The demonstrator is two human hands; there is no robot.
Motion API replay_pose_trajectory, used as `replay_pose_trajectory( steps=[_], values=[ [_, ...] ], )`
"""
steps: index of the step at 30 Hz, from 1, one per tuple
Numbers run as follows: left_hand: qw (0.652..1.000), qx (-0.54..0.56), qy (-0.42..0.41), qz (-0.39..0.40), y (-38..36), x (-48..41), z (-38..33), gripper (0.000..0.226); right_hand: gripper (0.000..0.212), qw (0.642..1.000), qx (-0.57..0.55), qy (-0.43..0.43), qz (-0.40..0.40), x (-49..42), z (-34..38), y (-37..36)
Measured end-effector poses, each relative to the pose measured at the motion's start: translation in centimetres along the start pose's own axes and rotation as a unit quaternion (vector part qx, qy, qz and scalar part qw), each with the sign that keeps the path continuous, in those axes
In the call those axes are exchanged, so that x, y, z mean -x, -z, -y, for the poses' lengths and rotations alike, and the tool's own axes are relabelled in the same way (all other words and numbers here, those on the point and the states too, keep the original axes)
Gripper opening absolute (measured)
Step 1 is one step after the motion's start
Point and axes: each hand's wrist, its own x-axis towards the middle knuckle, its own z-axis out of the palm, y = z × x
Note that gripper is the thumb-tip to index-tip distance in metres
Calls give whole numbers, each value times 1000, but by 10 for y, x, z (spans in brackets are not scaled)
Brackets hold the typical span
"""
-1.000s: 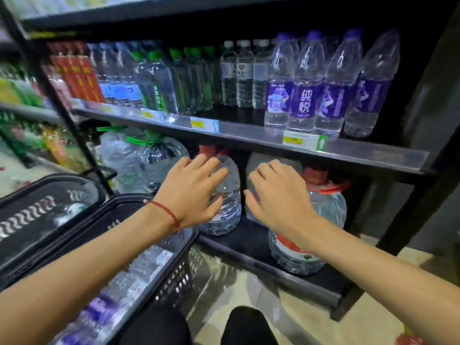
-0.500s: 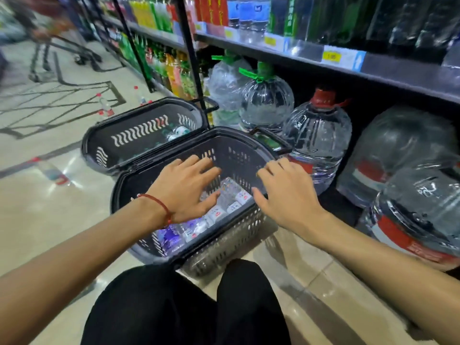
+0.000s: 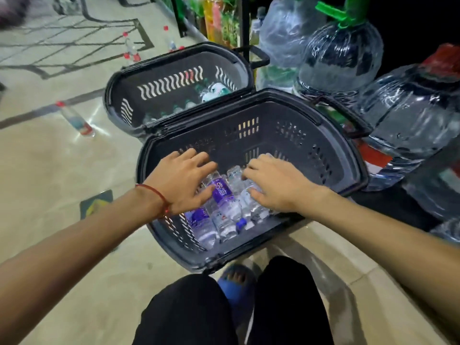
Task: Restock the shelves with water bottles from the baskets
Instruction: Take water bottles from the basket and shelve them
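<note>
The near dark basket [image 3: 323, 135] holds several small water bottles lying flat, some with purple labels [image 3: 221, 192], others clear [image 3: 251, 207]. My left hand [image 3: 181, 180], with a red string at the wrist, reaches into it with fingers spread, and its thumb touches the purple-labelled bottle. My right hand [image 3: 276, 183] is beside it in the basket. Its fingers curl over a clear bottle [image 3: 235, 174] and the thumb lies against that bottle's side.
A second dark basket [image 3: 174, 61] with several green-capped bottles stands just behind. Large water jugs [image 3: 341, 53] fill the bottom shelf on the right. Loose bottles [image 3: 76, 119] lie on the tiled floor to the left. My knees and a blue slipper [image 3: 236, 282] are below the basket.
My view dropped from the shelves to the baskets. Both hands moved from in front of the shelf down into the near basket and onto the bottles.
</note>
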Motion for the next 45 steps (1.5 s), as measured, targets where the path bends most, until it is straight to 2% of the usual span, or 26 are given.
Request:
replay_pose_trajectory(
  steps=[3,7,10,13,18,22,26,29,31,34,36,38,39,41,45],
  values=[
    [1000,-8,-2,11,-13,0,15,58,43,992,31,95,77,-50,0,-22],
    [999,-6,6,37,-31,9,33,59,65,960,83,209,169,-103,7,-57],
    [999,0,16,44,-43,17,43,57,74,923,162,293,191,-126,11,-88],
    [998,-2,26,49,-54,23,47,53,70,892,213,344,201,-130,14,-120],
    [998,-3,41,54,-63,27,44,52,85,880,247,344,213,-131,11,-130],
    [998,1,39,52,-62,26,43,50,87,908,192,309,209,-124,11,-118],
    [997,10,43,67,-61,25,43,50,86,971,17,209,113,-115,12,-93],
    [995,17,48,81,-60,23,42,50,68,973,-194,62,112,-100,3,-71],
    [995,16,50,89,-60,21,42,50,57,940,-336,-40,52,-87,-7,-64],
    [993,19,40,111,-62,12,38,53,34,870,-460,-167,-61,-69,-22,-61],
    [991,24,26,131,-64,3,34,56,39,817,-522,-226,-94,-62,-26,-58],
    [986,30,9,165,-70,-7,32,61,62,756,-591,-252,-127,-62,-26,-54],
    [982,27,-1,186,-74,-12,31,63,65,721,-626,-259,-146,-63,-27,-52],
    [973,20,-21,230,-83,-20,29,70,55,663,-677,-264,-180,-66,-30,-46],
    [935,-20,-93,342,-107,-38,23,87,64,603,-716,-273,-221,-67,-44,-43]
  ],
)
